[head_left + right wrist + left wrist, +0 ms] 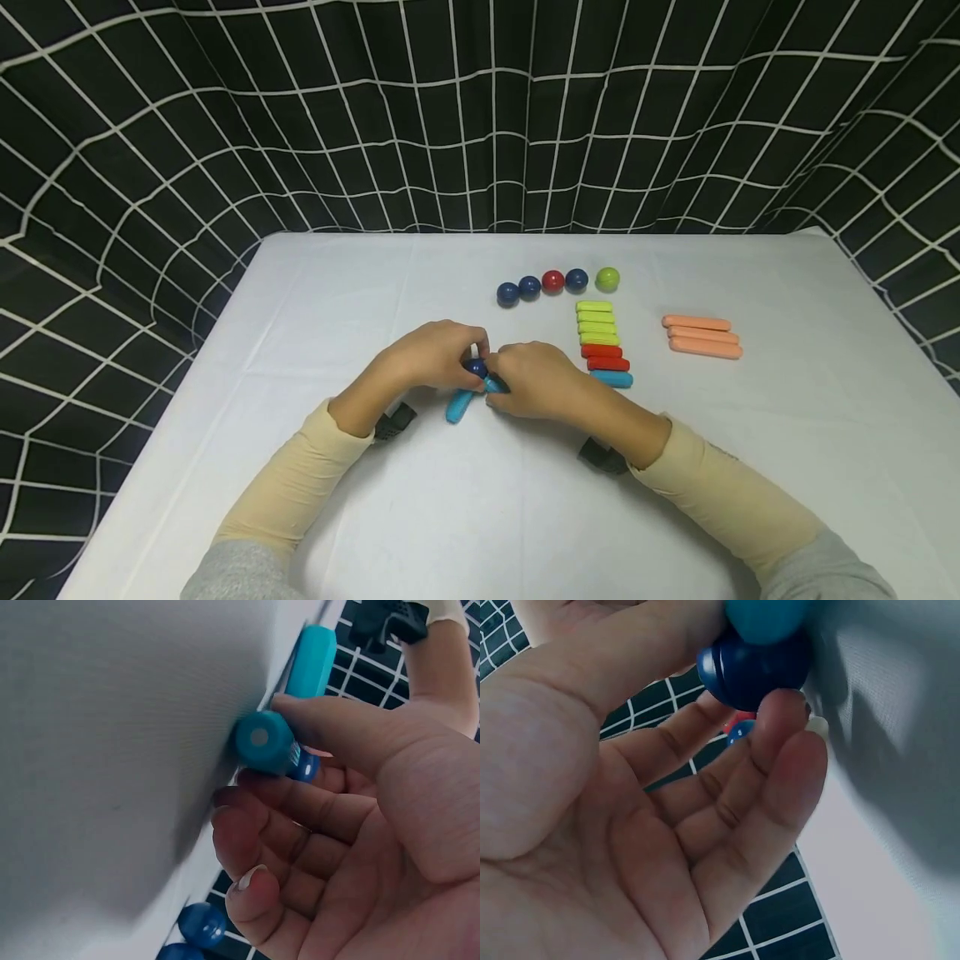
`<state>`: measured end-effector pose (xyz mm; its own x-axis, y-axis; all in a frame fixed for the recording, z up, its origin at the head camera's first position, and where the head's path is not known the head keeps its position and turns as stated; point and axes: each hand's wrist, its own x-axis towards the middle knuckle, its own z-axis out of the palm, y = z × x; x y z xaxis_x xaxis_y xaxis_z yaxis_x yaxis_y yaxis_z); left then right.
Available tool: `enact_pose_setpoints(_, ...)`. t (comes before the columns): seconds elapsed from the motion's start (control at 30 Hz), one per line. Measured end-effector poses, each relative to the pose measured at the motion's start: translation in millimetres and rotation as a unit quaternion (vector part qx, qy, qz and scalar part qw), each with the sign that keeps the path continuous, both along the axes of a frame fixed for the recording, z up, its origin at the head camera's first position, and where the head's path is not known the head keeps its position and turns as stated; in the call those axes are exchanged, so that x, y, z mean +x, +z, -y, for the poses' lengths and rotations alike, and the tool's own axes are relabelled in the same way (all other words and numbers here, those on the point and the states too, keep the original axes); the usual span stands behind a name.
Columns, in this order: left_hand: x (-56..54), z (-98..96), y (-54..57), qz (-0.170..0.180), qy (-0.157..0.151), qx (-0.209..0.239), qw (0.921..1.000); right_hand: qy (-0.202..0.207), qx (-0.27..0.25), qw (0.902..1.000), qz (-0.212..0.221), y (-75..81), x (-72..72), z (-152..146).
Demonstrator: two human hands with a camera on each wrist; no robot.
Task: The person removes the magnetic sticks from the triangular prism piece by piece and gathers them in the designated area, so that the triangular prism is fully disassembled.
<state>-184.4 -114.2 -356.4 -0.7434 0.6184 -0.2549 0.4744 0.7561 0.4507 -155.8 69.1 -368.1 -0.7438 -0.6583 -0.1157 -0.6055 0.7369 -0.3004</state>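
Observation:
Near the middle of the table, my left hand (433, 354) holds a dark blue ball (754, 675) between thumb and fingers. My right hand (536, 379) pinches a short light-blue stick (264, 742), whose end with a pale dot faces the right wrist camera. That stick meets the ball; whether it is joined to it is hidden by fingers. A second light-blue stick (459, 406) lies on the cloth and slants from the ball toward me. Something small and white (819, 726) shows by the left fingertips; its kind is unclear.
Beyond the hands is a row of dark blue balls (529, 287), a red ball (552, 282) and a green ball (607, 279). To the right lie yellow-green sticks (596, 327), red sticks (602, 351), one light-blue stick (612, 379) and orange sticks (703, 335). A black gridded cloth surrounds the white table (360, 283).

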Motion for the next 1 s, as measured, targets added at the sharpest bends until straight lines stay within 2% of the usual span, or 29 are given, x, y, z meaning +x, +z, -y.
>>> enact_pose_setpoints(0.43,1.3,-3.6,-1.2,-0.022,-0.048,0.016,0.9985,-0.007,-0.017,0.9997,-0.016,-0.9,4.2,-6.2)
enact_pose_setpoints(0.87,3.8,-4.6,-1.2,-0.008,-0.059,0.007,0.9982,0.01,-0.014,0.9985,-0.052,-5.9,5.8,-9.3)
enact_pose_setpoints(1.0,2.5,-4.2,-2.5,-0.014,-0.058,0.007,0.9982,0.022,-0.025,0.9987,-0.039,-4.1,7.4,-11.7)
